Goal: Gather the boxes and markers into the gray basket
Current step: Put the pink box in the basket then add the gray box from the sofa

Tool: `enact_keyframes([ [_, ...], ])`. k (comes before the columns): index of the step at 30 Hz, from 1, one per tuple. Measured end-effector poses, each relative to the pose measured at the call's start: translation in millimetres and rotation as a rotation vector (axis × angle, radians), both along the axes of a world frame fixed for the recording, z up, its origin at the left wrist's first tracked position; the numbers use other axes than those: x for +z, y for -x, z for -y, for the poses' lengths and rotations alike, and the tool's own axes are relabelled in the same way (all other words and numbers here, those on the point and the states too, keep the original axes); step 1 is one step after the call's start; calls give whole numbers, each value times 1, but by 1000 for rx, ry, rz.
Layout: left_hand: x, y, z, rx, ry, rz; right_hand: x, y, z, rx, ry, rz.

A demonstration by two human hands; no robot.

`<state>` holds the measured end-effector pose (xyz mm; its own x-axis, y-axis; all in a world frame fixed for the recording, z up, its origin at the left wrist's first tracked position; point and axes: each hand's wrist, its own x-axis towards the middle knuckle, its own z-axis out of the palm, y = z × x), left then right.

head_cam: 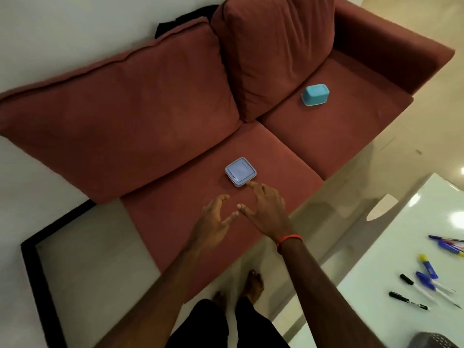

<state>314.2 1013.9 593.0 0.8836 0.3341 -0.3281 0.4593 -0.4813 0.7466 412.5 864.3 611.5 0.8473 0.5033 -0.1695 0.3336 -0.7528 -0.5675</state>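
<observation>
A pale lilac square box lies on the near seat cushion of the red sofa. A teal box rests on the far seat cushion. My right hand hovers with spread fingers, its fingertips at the lilac box's near corner. Just left of it, my left hand is spread too and holds nothing. Several markers lie scattered on the white table at the right. Only the gray basket's rim shows, at the bottom right corner.
The white glossy table stands close to the sofa's front right. A black-framed panel lies on the floor at the left. My bare feet stand between sofa and table. A dark cloth sits behind the cushions.
</observation>
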Motion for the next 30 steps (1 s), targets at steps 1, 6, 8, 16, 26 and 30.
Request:
enact_keyframes([
  [1,-10,-6,-2,16,27,-18,-9,-7,-6,-7,-8,-15],
  [6,-72,-43,-20,69,88,-82,-71,-46,-29,-54,-10,-74],
  [8,-99,-59,-30,95,103,-114,-100,-63,-35,-85,-11,-87],
  [16,-224,-139,-70,176,160,-41,-240,-130,-69,-226,-128,-124],
  [26,-281,-169,-76,36,44,9,-298,-170,-86,-430,-336,-192],
  [30,-260,-173,-72,53,88,18,-278,-160,-81,-451,-332,-167],
])
